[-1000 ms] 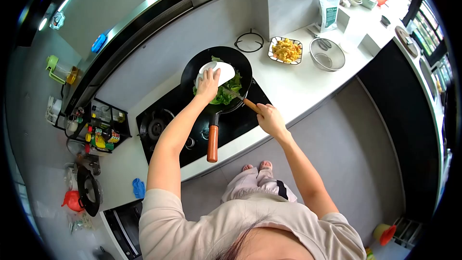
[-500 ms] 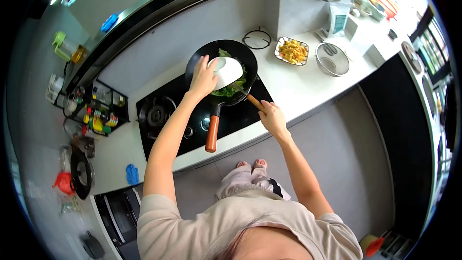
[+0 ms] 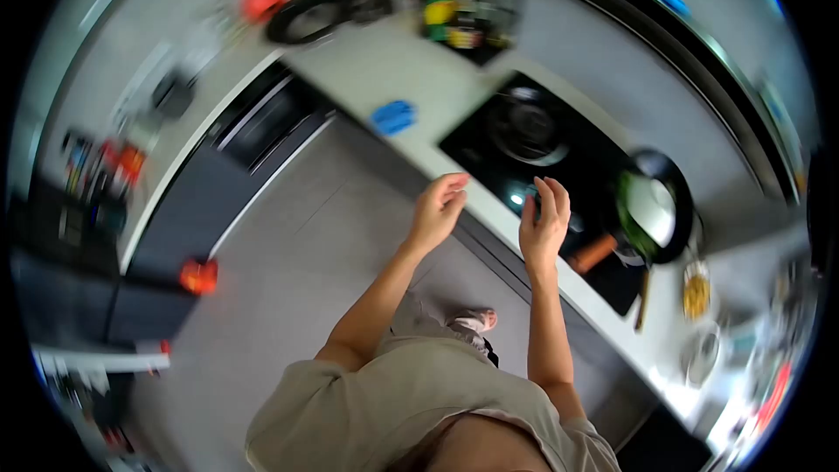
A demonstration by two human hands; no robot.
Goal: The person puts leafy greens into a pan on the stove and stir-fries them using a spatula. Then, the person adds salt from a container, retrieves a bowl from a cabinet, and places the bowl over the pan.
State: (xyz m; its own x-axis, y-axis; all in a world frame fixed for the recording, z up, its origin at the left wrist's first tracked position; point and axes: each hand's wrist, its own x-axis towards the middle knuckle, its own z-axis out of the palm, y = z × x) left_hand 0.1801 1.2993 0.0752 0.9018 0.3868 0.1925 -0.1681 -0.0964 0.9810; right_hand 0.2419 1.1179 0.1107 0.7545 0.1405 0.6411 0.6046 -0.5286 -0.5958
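Observation:
Near the counter's front edge my left hand [image 3: 437,212] is raised, fingers loosely bent and apart, holding nothing. Close to the stove's front, my right hand [image 3: 544,220] is also empty, its fingers parted. A black wok [image 3: 680,232] with a reddish-brown handle [image 3: 594,254] sits at the stove's right side, to the right of my right hand. In it lie leafy greens [image 3: 623,201] with a white bowl [image 3: 651,211] on top of them. A wooden-handled utensil [image 3: 643,301] sticks out over the wok's near side; its head is hidden.
The black stove [image 3: 594,149] has another burner [image 3: 527,122] to the left. A blue cloth-like item [image 3: 394,117] lies on the counter [image 3: 367,61]. Bottles [image 3: 463,13] stand behind it. A dish of yellow food [image 3: 696,290] and a strainer [image 3: 702,355] are at the right.
My left hand has let go of the white bowl, which stays in the wok. My right hand has released the wooden-handled utensil. Both hands and the view have swung left.

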